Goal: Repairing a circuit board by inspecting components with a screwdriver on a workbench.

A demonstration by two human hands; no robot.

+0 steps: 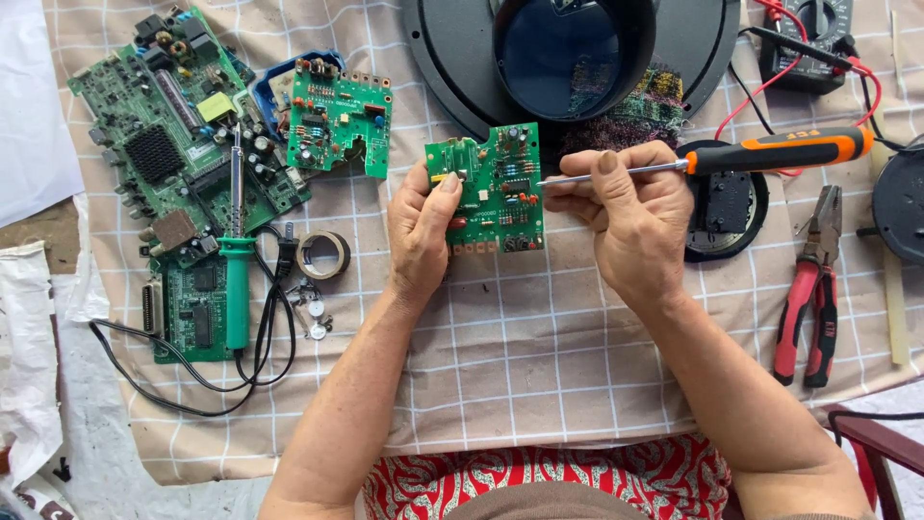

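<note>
The left hand [421, 234] has its grip closed on a small green circuit board [488, 189], held above the checked cloth [539, 356] on the counter. The right hand [630, 217] grips an orange-handled screwdriver [770, 152], its tip touching the board's right edge. Red pliers [811, 289] lie at 3 o'clock; a green soldering iron [236, 260] and other circuit boards [192, 144] lie at 9 o'clock.

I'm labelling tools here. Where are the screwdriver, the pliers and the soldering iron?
screwdriver [770, 151]: head view, on its orange and black handle.
pliers [807, 318]: head view, on the red handles.
soldering iron [237, 289]: head view, on its green handle.
</note>
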